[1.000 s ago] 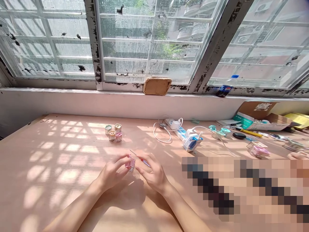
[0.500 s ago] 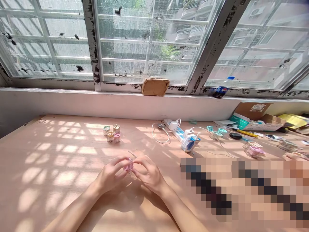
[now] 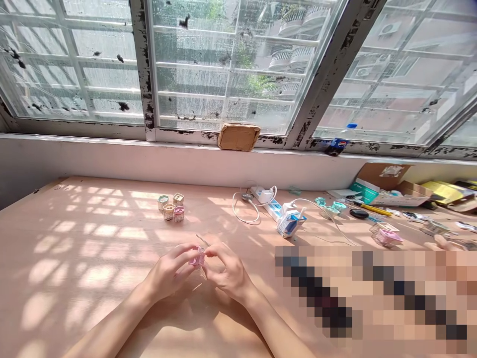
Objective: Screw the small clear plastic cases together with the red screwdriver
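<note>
A small pink box (image 3: 197,257) is pinched between the fingers of my left hand (image 3: 167,271), low at the middle of the view. My right hand (image 3: 229,273) is at the box's right side, its fingers bent together around a thin stick (image 3: 202,240) that slants up to the left above the box. The fingers hide part of the box. Beyond my left hand stand a green box (image 3: 163,202), a beige box (image 3: 178,199), a yellow box (image 3: 168,212) and another pink box (image 3: 179,214), grouped close together.
A power strip (image 3: 271,208) with white cables and a blue-white carton (image 3: 289,222) are right of centre. Farther right are small teal boxes (image 3: 338,207), a yellow pen (image 3: 375,209), an open cardboard box (image 3: 404,198) and another person's hand (image 3: 449,244). A bottle (image 3: 338,145) stands by the window.
My right hand's fingers have shifted slightly at the pink box, and the box has turned a little. The whole view has moved slightly.
</note>
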The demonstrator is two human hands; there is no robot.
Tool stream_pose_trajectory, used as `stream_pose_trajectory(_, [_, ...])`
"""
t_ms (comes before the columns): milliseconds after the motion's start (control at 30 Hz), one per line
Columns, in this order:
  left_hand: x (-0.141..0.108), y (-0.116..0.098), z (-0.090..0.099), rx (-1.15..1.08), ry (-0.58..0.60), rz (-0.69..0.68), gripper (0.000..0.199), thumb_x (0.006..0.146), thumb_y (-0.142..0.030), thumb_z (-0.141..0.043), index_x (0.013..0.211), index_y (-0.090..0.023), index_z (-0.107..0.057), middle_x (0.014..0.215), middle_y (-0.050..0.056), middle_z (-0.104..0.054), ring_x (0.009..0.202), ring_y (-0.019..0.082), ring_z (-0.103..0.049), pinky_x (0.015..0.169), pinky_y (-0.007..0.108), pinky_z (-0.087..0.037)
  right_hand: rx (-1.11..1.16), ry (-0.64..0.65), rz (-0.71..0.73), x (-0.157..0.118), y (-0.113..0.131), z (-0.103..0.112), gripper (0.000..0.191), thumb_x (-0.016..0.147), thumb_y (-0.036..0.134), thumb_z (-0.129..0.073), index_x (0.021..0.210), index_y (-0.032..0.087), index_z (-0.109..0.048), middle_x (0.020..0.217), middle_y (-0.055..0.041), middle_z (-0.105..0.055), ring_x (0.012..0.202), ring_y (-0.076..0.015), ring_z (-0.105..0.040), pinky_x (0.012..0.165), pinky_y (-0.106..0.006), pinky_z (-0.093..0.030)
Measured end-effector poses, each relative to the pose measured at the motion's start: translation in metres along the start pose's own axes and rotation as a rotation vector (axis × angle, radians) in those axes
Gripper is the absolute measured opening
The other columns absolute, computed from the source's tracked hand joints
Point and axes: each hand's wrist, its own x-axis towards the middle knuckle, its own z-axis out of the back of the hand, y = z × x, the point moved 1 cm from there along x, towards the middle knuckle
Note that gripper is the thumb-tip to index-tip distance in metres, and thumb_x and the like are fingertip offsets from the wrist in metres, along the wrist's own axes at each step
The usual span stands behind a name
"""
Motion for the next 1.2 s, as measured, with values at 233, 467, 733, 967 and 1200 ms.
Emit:
stream_pose_trajectory(233, [0.001,-0.002,0.002,0.031,-0.004,-0.02,0.029,0.1,-0.017,-0.054,0.128,-0.023,-0.062,0.121,0.012,-0.072,0.108,0.021,-0.073,0.086,0.028,-0.064,0.001,-0.016,-0.007,0.001,0.002,-0.001,0.022,0.082,0.012,-0.069,0.098,0.024,-0.061,0.091,-0.002,-0.069,0.084,-0.0189,-0.068,0.074,-0.03,-0.055])
stream_pose_trajectory(467, [0.002,-0.005,0.002,0.049,0.012,-0.021,0.031,0.102,-0.016,-0.051,0.129,-0.023,-0.061,0.124,0.011,-0.071,0.11,0.02,-0.073,0.086,0.025,-0.063,-0.033,-0.088,0.03,-0.001,0.0,-0.003,0.027,0.075,0.01,-0.071,0.096,0.023,-0.061,0.085,-0.001,-0.067,0.077,-0.018,-0.066,0.069,-0.029,-0.055])
stream_pose_trajectory(733, [0.005,-0.01,0.005,0.072,-0.04,0.003,0.024,0.1,-0.022,-0.057,0.123,-0.024,-0.062,0.121,0.011,-0.071,0.107,0.022,-0.074,0.084,0.027,-0.063,0.062,-0.033,-0.025,0.003,0.005,0.004,0.021,0.08,0.014,-0.067,0.099,0.022,-0.064,0.091,-0.0039,-0.07,0.084,-0.019,-0.066,0.076,-0.032,-0.056])
stream_pose_trajectory(967, [0.011,-0.008,0.008,-0.095,-0.107,0.059,0.02,0.097,-0.02,-0.061,0.115,-0.024,-0.055,0.115,0.008,-0.068,0.099,0.017,-0.074,0.076,0.025,-0.064,0.483,-0.001,-0.332,0.012,0.019,-0.015,0.026,0.091,0.024,-0.06,0.117,0.021,-0.06,0.086,-0.0034,-0.07,0.078,-0.0172,-0.068,0.068,-0.029,-0.057])
stream_pose_trajectory(1200, [0.002,0.005,0.004,-0.165,-0.136,0.209,0.027,0.091,-0.03,-0.07,0.112,-0.024,-0.055,0.115,0.008,-0.072,0.101,0.023,-0.075,0.067,0.028,-0.064,0.345,-0.015,-0.233,0.027,0.027,-0.019,0.029,0.091,0.015,-0.049,0.116,0.023,-0.062,0.091,-0.0039,-0.071,0.075,-0.0158,-0.067,0.065,-0.026,-0.056])
